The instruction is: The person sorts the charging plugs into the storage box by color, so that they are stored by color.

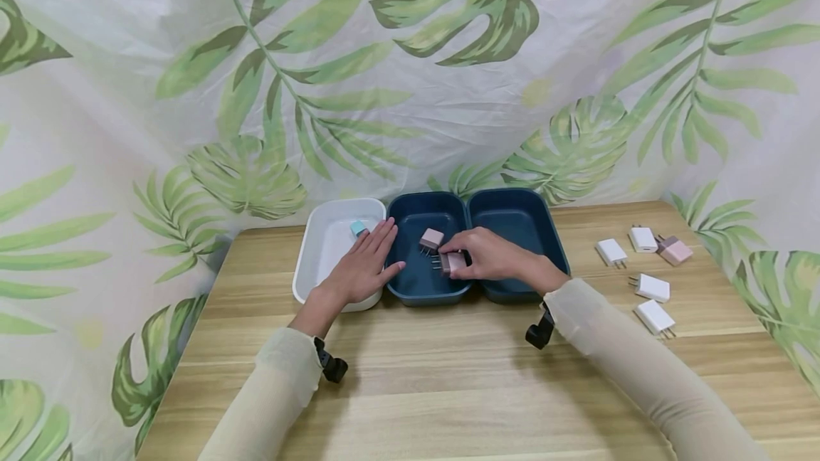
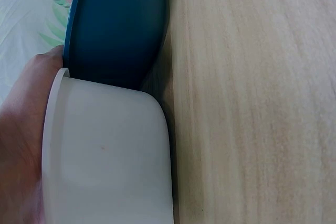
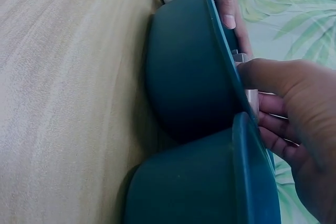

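In the head view my right hand (image 1: 490, 255) pinches a pink plug adapter (image 1: 453, 262) over the middle blue tray (image 1: 426, 292), its prongs pointing left. A second pink plug adapter (image 1: 432, 237) lies inside that tray. My left hand (image 1: 364, 269) rests with straight fingers across the adjoining rims of the white tray (image 1: 314, 247) and the middle tray. Past its fingers, a teal plug adapter (image 1: 358, 228) sits in the white tray. The right wrist view shows thumb and fingers around the held adapter (image 3: 253, 100) at the tray's rim.
Another blue tray (image 1: 512, 215) stands against the middle one on its right. Several white plug adapters (image 1: 652, 288) and a pink one (image 1: 675, 250) lie on the wooden table (image 1: 410, 390) at the right. A leaf-print cloth (image 1: 448, 105) hangs behind the trays.
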A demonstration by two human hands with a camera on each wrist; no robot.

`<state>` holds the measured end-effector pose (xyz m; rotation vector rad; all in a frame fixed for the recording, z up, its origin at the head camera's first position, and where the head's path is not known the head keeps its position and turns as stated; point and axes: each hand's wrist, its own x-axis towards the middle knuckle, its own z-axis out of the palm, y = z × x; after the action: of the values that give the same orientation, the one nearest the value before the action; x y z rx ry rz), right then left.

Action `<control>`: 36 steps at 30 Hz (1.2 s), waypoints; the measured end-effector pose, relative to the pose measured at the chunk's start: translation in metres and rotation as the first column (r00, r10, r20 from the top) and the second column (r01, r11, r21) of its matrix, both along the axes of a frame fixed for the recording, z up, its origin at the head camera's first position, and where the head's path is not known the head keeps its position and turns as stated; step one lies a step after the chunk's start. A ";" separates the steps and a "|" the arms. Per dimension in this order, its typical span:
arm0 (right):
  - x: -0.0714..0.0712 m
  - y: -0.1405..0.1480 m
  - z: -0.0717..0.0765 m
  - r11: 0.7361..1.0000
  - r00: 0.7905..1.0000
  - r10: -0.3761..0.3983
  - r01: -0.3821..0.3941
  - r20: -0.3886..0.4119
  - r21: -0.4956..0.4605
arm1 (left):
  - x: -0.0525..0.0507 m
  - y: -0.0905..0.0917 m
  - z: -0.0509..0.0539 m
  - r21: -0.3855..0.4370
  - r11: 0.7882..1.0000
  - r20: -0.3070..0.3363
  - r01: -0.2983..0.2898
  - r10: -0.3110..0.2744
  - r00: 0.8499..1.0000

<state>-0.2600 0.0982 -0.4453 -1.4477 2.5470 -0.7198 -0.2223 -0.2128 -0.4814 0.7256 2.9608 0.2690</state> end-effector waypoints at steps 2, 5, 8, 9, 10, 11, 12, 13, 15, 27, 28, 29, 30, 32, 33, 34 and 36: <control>0.000 -0.001 0.000 1.000 1.000 -0.002 0.002 0.000 0.013 | 0.000 0.000 0.000 -0.001 1.000 0.001 0.000 0.000 1.000; 0.000 -0.001 -0.002 1.000 1.000 -0.004 0.004 -0.006 0.031 | 0.000 0.000 0.000 -0.005 1.000 0.000 -0.002 0.002 1.000; 0.001 -0.002 -0.002 0.999 1.000 -0.009 0.009 -0.006 0.042 | 0.000 0.000 0.000 -0.004 1.000 -0.004 -0.001 0.001 1.000; 0.001 -0.002 -0.002 0.999 1.000 -0.009 0.010 -0.007 0.045 | 0.000 0.000 0.000 -0.004 1.000 -0.005 -0.001 0.001 1.000; 0.001 -0.002 -0.003 0.999 1.000 -0.008 0.008 -0.005 0.043 | -0.001 0.000 0.000 -0.002 1.000 -0.006 0.001 -0.001 1.000; 0.000 -0.002 -0.003 0.999 1.000 -0.008 0.008 0.000 0.040 | -0.001 0.000 0.000 -0.002 1.000 -0.007 0.002 -0.002 1.000; 0.000 -0.002 -0.003 0.999 1.000 -0.006 0.006 0.006 0.036 | -0.001 0.000 0.000 -0.001 1.000 -0.008 0.003 -0.003 1.000; 0.000 -0.002 -0.003 0.999 1.000 -0.004 0.004 0.009 0.032 | -0.001 0.000 0.000 -0.001 1.000 -0.008 0.004 -0.004 1.000; 0.000 -0.002 -0.003 1.000 1.000 0.000 -0.001 0.010 0.021 | -0.001 0.000 0.000 -0.001 1.000 -0.008 0.005 -0.005 1.000; 0.001 0.007 0.004 0.996 1.000 0.028 -0.029 -0.013 -0.083 | 0.000 0.000 0.000 -0.002 1.000 -0.001 -0.005 0.005 1.000; 0.002 0.008 0.004 0.996 1.000 0.026 -0.027 -0.014 -0.089 | 0.000 0.000 0.000 -0.004 1.000 0.000 -0.007 0.007 1.000; 0.002 0.010 0.005 0.995 1.000 0.021 -0.022 -0.015 -0.094 | 0.000 0.000 0.000 -0.006 1.000 0.001 -0.007 0.007 1.000; 0.002 0.012 0.006 0.995 1.000 0.013 -0.014 -0.010 -0.098 | 0.000 0.000 0.000 -0.005 1.000 0.001 -0.007 0.007 1.000; 0.003 0.017 0.008 0.995 1.000 -0.002 0.001 -0.009 -0.102 | 0.000 0.000 -0.001 -0.003 1.000 -0.002 -0.006 0.006 1.000; 0.004 0.019 0.008 0.995 1.000 -0.010 0.009 -0.009 -0.102 | 0.000 0.000 -0.001 -0.004 1.000 -0.002 -0.006 0.006 1.000; 0.004 0.022 0.009 0.995 1.000 -0.018 0.017 -0.010 -0.103 | 0.000 0.000 -0.001 -0.005 1.000 -0.003 -0.007 0.007 1.000; 0.005 0.028 0.011 0.994 0.999 -0.030 0.028 -0.016 -0.110 | 0.000 0.001 -0.001 0.001 1.000 -0.006 -0.005 0.005 1.000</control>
<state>-0.2548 0.1258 -0.4342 -1.4586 2.5843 -0.8677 -0.2227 -0.2121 -0.4828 0.7209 2.9688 0.2688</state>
